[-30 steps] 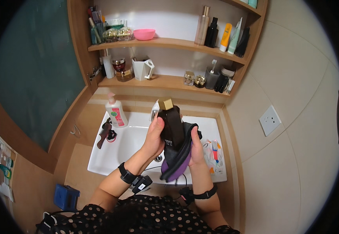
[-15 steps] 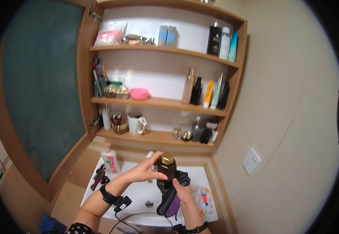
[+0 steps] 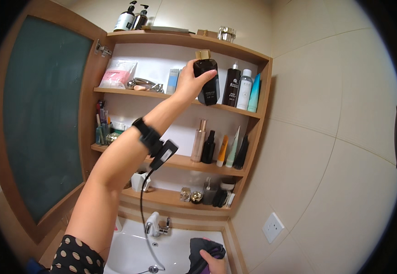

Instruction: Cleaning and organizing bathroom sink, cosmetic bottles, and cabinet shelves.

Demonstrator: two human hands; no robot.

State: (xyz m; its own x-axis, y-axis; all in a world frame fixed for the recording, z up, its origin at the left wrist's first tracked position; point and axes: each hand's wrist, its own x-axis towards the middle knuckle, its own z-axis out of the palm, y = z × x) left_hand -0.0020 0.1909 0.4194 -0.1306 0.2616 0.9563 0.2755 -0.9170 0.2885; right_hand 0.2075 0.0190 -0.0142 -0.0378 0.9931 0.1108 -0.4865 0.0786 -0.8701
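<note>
My left hand (image 3: 194, 83) is raised to the cabinet's top shelf (image 3: 162, 94), with its fingers wrapped round a dark bottle (image 3: 209, 84) with a gold cap. The bottle stands out in front of the shelf edge, close to a brown bottle (image 3: 232, 86) on its right. Whether its base touches the shelf, I cannot tell. Low down over the sink, my right hand (image 3: 213, 262) grips a bunched dark grey and purple cloth (image 3: 203, 251), thumb on top. The lower picture edge cuts off part of that hand.
An open cabinet door (image 3: 43, 118) with a dark glass panel stands at the left. A white spray bottle (image 3: 244, 90) and a blue tube (image 3: 254, 93) share the top shelf. Below is the sink (image 3: 130, 244) with its faucet (image 3: 155, 224). A black cable (image 3: 142, 205) hangs from my left wrist.
My left hand has carried the dark bottle up from above the sink to the top shelf. My right hand stays low with the cloth. The view has tilted upward.
</note>
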